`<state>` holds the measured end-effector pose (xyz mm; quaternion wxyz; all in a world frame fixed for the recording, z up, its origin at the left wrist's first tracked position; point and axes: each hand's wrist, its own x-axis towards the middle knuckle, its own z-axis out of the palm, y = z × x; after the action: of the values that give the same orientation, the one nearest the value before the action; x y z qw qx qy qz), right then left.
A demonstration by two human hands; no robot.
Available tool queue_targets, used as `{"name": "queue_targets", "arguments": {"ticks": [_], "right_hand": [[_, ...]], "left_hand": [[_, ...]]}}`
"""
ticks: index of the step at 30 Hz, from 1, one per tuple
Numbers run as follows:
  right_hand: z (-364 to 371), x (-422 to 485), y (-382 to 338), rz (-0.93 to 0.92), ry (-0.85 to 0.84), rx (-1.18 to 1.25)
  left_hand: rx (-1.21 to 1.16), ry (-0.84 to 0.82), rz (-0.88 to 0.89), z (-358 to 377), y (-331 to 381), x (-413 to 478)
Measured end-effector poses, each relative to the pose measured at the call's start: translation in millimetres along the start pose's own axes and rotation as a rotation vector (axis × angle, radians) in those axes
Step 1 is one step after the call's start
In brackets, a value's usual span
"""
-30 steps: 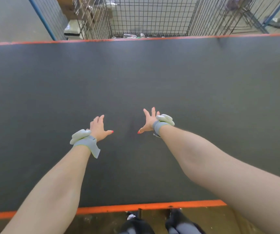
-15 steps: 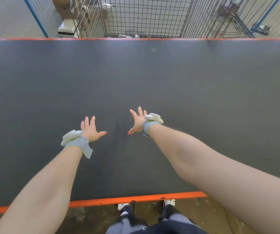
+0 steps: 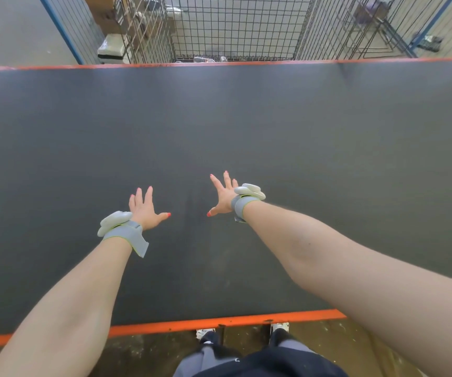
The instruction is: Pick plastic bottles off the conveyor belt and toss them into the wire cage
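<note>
We hold both arms out over the dark grey belt (image 3: 274, 126). The left hand (image 3: 144, 210) and the right hand (image 3: 223, 195) are just above it, palms down, near each other. Their fingers (image 3: 148, 194) are straight and spread, gripping nothing. A grey wristband (image 3: 123, 232) with a pale pod wraps each wrist.

The belt fills most of the view, matt and even, edged by an orange strip (image 3: 219, 322) on our side and another along the far side. Right behind the far strip stands the cage (image 3: 235, 25), with more wire panels to either side and a blue post (image 3: 61, 28) on the left. The only bottles (image 3: 208, 59) we can make out are small, clear shapes low in the cage, just past the belt's edge. The floor (image 3: 10, 28) beyond is plain grey concrete. Our shoes (image 3: 204, 333) stand on scuffed floor below the near strip.
</note>
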<state>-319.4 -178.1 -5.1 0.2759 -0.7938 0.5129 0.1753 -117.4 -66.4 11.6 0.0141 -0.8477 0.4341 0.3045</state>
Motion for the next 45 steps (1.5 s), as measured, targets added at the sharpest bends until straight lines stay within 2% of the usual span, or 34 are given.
{"name": "queue_targets", "arguments": {"ticks": [21,30,36,39,45], "right_hand": [[0.4,10.4,6.2,0.024,-0.045,-0.09],[19.8,1.2,-15.0,0.017,-0.144,-0.063],[48.6,-7.2,-72.3,-0.251,-0.183,0.026],[64.2,-10.1,-97.6,-0.317,-0.184,0.068],[92.1,-8.6,-111.1,-0.333,-0.127,0.071]], "left_hand": [[0.134,-0.034,-0.055,0.9,-10.0,1.5],[0.194,0.039,-0.121,4.6,-37.0,-14.6],[0.233,0.195,-0.216,10.2,-84.1,-35.3],[0.207,0.281,-0.254,12.7,-100.0,-40.3],[0.11,0.202,-0.363,33.3,-111.6,-41.1]]}}
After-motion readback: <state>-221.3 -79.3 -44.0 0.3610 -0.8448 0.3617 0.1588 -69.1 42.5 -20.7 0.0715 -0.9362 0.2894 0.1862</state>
